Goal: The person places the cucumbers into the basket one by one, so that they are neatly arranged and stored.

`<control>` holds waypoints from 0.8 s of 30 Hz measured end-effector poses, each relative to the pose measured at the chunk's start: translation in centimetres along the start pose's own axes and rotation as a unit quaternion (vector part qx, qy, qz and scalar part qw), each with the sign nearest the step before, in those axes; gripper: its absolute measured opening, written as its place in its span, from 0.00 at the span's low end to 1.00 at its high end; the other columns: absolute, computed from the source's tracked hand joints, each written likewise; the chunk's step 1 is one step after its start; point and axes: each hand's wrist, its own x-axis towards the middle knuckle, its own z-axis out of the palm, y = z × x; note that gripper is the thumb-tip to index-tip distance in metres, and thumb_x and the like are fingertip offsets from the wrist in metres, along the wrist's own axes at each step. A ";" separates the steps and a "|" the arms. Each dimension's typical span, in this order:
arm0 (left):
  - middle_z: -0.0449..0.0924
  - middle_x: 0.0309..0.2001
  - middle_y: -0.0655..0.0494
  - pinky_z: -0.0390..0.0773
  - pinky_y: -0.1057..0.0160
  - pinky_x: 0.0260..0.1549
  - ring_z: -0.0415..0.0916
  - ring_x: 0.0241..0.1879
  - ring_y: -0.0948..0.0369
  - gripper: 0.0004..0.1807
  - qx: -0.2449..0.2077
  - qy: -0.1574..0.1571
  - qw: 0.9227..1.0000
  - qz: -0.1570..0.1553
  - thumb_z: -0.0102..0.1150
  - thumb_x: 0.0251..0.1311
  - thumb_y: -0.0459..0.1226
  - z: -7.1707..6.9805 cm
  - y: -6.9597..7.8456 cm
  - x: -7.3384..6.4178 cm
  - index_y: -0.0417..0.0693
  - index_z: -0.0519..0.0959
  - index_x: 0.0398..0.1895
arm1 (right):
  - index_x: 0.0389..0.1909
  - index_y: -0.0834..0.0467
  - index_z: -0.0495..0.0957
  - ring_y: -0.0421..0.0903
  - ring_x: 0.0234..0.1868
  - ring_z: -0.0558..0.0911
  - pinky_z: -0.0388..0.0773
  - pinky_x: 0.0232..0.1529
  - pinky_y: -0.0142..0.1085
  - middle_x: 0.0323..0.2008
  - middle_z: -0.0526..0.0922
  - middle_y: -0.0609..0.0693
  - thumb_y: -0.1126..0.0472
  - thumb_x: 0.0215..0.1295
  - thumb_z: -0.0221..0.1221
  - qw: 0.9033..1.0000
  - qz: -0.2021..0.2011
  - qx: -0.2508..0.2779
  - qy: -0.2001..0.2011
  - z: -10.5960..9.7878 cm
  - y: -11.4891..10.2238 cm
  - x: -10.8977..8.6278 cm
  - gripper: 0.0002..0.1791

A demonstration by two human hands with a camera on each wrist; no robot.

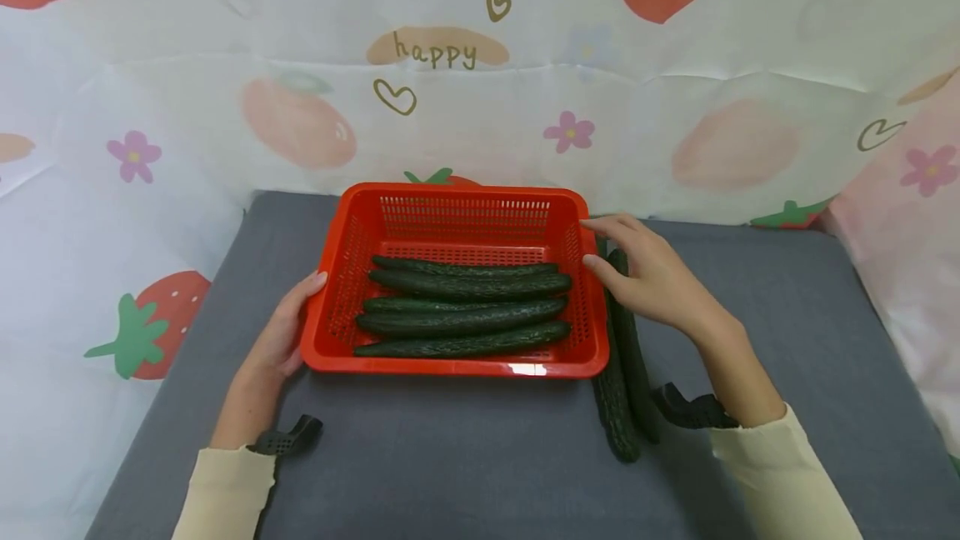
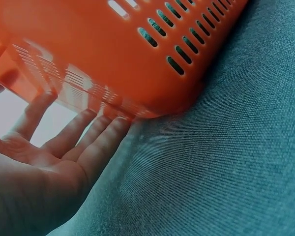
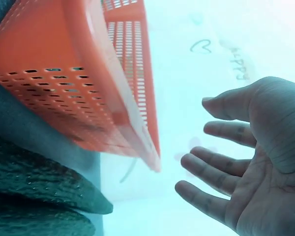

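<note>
A red plastic basket [image 1: 454, 366] with slotted walls stands on the grey cloth, holding several long dark green cucumbers [image 1: 467, 323] laid side by side. My left hand [image 1: 287, 319] grips its left side, thumb on the rim and fingertips against the outer wall [image 2: 113, 59]. At the opposite side, my right hand [image 1: 651, 273] hovers by the rim with fingers spread and nothing in them. In the right wrist view, a gap shows between the right fingers [image 3: 206, 167] and the basket rim [image 3: 113, 93]. Two more cucumbers [image 1: 633, 357] lie beneath that hand, along the basket's right side.
Grey cloth [image 1: 450, 457] covers the table in front of the basket and to both sides. Behind it hangs a white curtain [image 1: 465, 123] printed with fruit, flowers and hearts. Black straps [image 1: 693, 408] are worn on both wrists.
</note>
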 end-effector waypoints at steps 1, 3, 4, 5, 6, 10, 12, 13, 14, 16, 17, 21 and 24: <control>0.84 0.56 0.62 0.88 0.65 0.51 0.86 0.51 0.67 0.21 -0.003 -0.001 1.000 0.000 0.34 0.85 0.48 0.0 0.0 0.0 0.56 0.66 0.72 | 0.76 0.62 0.68 0.62 0.66 0.77 0.76 0.67 0.63 0.73 0.72 0.62 0.58 0.79 0.59 1.000 0.005 0.005 0.002 0.0 0.2 -0.2 0.29; 0.84 0.55 0.62 0.88 0.65 0.50 0.86 0.50 0.67 0.20 -0.007 -0.008 1.000 0.003 0.33 0.85 0.47 -0.1 0.0 -0.1 0.55 0.66 0.72 | 0.77 0.62 0.67 0.62 0.67 0.76 0.75 0.68 0.63 0.73 0.71 0.62 0.58 0.79 0.59 1.000 0.016 0.017 0.003 0.1 0.6 -0.7 0.30; 0.84 0.55 0.62 0.88 0.64 0.50 0.87 0.50 0.67 0.20 -0.010 -0.013 1.000 0.005 0.33 0.85 0.46 -0.1 0.0 -0.1 0.55 0.66 0.72 | 0.77 0.62 0.67 0.63 0.69 0.75 0.74 0.69 0.63 0.74 0.70 0.63 0.58 0.79 0.59 1.000 0.021 0.022 0.004 0.1 0.8 -0.9 0.30; 0.84 0.55 0.62 0.88 0.64 0.50 0.87 0.50 0.67 0.20 -0.013 -0.017 1.000 0.006 0.33 0.85 0.46 -0.1 0.0 -0.1 0.55 0.66 0.72 | 0.77 0.62 0.67 0.63 0.70 0.75 0.74 0.70 0.64 0.74 0.70 0.63 0.58 0.79 0.59 0.999 0.025 0.027 0.006 0.2 1.0 -1.2 0.30; 0.84 0.55 0.61 0.88 0.64 0.50 0.87 0.50 0.67 0.20 -0.014 -0.019 1.000 0.007 0.33 0.85 0.46 -0.1 0.0 -0.1 0.55 0.66 0.72 | 0.77 0.62 0.67 0.64 0.70 0.74 0.73 0.70 0.64 0.74 0.70 0.64 0.58 0.79 0.59 0.999 0.027 0.029 0.009 0.3 1.1 -1.4 0.30; 0.85 0.55 0.62 0.88 0.65 0.50 0.87 0.49 0.67 0.19 -0.014 -0.015 1.000 0.007 0.34 0.85 0.46 -0.1 -0.1 -0.1 0.56 0.67 0.70 | 0.77 0.62 0.67 0.65 0.70 0.74 0.73 0.71 0.64 0.73 0.70 0.66 0.59 0.79 0.58 0.998 0.039 0.036 0.025 0.8 2.0 -2.4 0.29; 0.85 0.54 0.62 0.88 0.65 0.50 0.86 0.49 0.67 0.19 -0.016 -0.015 1.000 0.005 0.34 0.85 0.46 0.0 -0.4 0.0 0.56 0.67 0.70 | 0.77 0.62 0.67 0.65 0.69 0.74 0.73 0.70 0.64 0.72 0.71 0.67 0.59 0.80 0.58 0.997 0.049 0.041 0.034 1.1 2.5 -3.1 0.29; 0.84 0.54 0.62 0.88 0.65 0.50 0.86 0.50 0.67 0.19 -0.019 -0.016 1.000 0.004 0.34 0.85 0.46 0.1 -0.5 0.0 0.56 0.67 0.70 | 0.77 0.62 0.67 0.66 0.70 0.74 0.74 0.70 0.64 0.72 0.71 0.67 0.59 0.80 0.58 0.997 0.057 0.045 0.037 1.3 2.8 -3.4 0.29; 0.84 0.55 0.63 0.88 0.65 0.50 0.86 0.50 0.68 0.19 -0.021 -0.017 1.000 0.004 0.34 0.85 0.46 0.1 -0.6 0.1 0.56 0.67 0.69 | 0.77 0.62 0.67 0.66 0.69 0.75 0.74 0.70 0.64 0.72 0.70 0.67 0.59 0.80 0.58 0.996 0.063 0.049 0.041 1.5 3.0 -3.7 0.29; 0.84 0.54 0.63 0.87 0.66 0.50 0.85 0.50 0.68 0.18 -0.024 -0.018 1.000 0.004 0.34 0.85 0.46 0.2 -0.8 0.1 0.56 0.67 0.68 | 0.77 0.63 0.67 0.67 0.69 0.75 0.74 0.69 0.65 0.72 0.70 0.68 0.59 0.80 0.58 0.994 0.076 0.056 0.047 1.9 3.5 -4.2 0.29; 0.83 0.54 0.63 0.87 0.66 0.50 0.85 0.50 0.68 0.18 -0.026 -0.016 1.000 0.004 0.34 0.85 0.46 0.2 -0.7 0.1 0.56 0.68 0.68 | 0.77 0.63 0.67 0.67 0.69 0.75 0.74 0.69 0.65 0.73 0.70 0.68 0.59 0.80 0.58 0.994 0.083 0.059 0.049 2.1 3.7 -4.3 0.29; 0.83 0.53 0.64 0.87 0.67 0.50 0.84 0.49 0.68 0.17 -0.020 0.001 1.000 0.005 0.35 0.85 0.46 0.3 -0.3 0.0 0.56 0.68 0.67 | 0.77 0.64 0.66 0.68 0.70 0.74 0.74 0.69 0.65 0.74 0.68 0.69 0.58 0.81 0.57 0.990 0.108 0.068 0.053 3.1 4.2 -4.5 0.30; 0.83 0.54 0.64 0.87 0.67 0.50 0.84 0.50 0.68 0.18 -0.020 -0.002 1.000 0.003 0.35 0.85 0.47 0.3 -0.1 0.0 0.55 0.68 0.68 | 0.77 0.64 0.65 0.69 0.71 0.74 0.74 0.69 0.65 0.73 0.68 0.70 0.58 0.81 0.56 0.988 0.126 0.063 0.057 3.8 4.5 -4.9 0.30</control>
